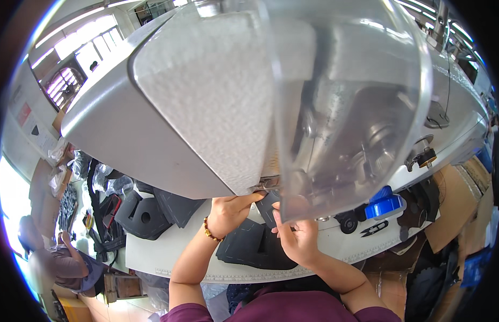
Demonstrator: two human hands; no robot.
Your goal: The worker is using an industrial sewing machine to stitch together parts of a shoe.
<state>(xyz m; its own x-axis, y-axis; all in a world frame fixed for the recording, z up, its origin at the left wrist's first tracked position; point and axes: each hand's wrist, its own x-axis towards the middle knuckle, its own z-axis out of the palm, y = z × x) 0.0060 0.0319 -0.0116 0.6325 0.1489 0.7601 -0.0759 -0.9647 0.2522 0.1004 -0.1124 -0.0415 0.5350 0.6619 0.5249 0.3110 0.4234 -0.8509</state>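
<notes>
Table (163, 251): white, across your lower middle, ruler strip (228, 279) along its front.
Room: windows (91, 40) upper left, co-worker (72, 263) lower left.
Black piece (267, 209): centre, just below your machine (201, 107).
Left hand (228, 213): forefinger stretched toward the piece; grip, can't tell.
Right hand (298, 236): fingers nearly closed, pinching its right edge.

Downward fisheye view from head

On our white worktable (153, 253), which has a ruler scale (244, 279) along its front edge, we see black panels (143, 216) overlapping at left, a slotted black panel (252, 248) near the middle, and a round black part (347, 221), small pointed tool (375, 229) and blue plastic object (386, 207) at right.
</notes>
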